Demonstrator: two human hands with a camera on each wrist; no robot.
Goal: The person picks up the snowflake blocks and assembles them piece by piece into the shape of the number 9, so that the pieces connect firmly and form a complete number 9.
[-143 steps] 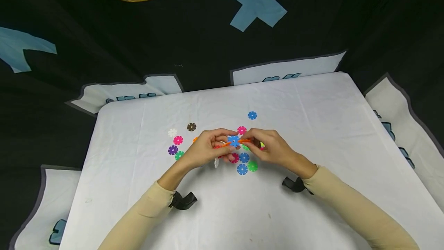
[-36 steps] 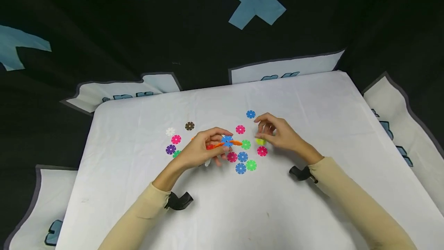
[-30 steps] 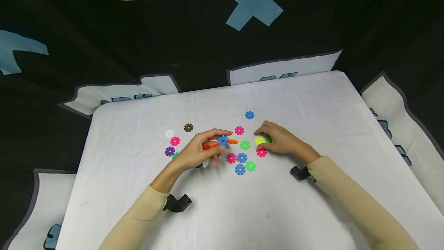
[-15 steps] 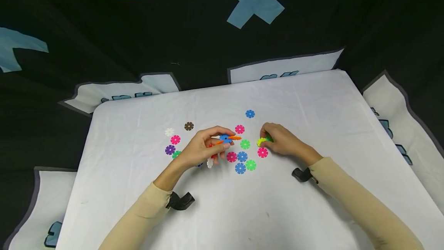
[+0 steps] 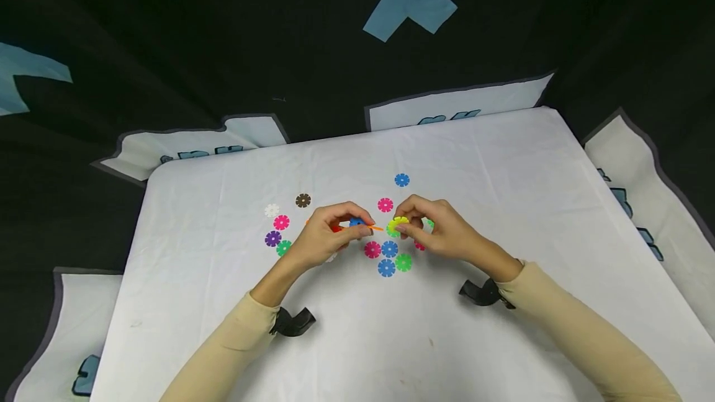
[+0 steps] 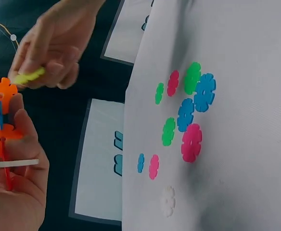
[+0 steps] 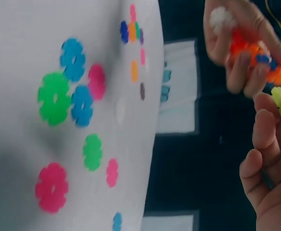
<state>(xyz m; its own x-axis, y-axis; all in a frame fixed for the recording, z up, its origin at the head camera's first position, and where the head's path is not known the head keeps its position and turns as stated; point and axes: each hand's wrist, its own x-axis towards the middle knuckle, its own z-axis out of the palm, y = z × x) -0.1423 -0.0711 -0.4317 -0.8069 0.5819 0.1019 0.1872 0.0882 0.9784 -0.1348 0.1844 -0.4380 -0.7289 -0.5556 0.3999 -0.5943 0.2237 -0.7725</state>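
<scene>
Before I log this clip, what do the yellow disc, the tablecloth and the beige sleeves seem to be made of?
Yellow disc: probably plastic, smooth-looking, judging by its even bright colour and cleanly notched edge.
Tablecloth: likely matte cloth, as soft crease lines run across it.
Beige sleeves: apparently matte fabric, slightly wrinkled; fibre unclear.

Yellow disc [image 6: 30,76] is showing smooth plastic. Orange disc [image 6: 3,87] is presenting the same smooth plastic look. Surface [image 5: 357,352] is wearing white cloth [image 5: 530,172], matt, lightly creased. Backdrop [image 5: 223,54] is hanging in matt black cloth, softly folded. Sleeve [image 5: 229,343] is showing matt fabric; wrist mount [image 5: 296,323], smooth black plastic.
</scene>
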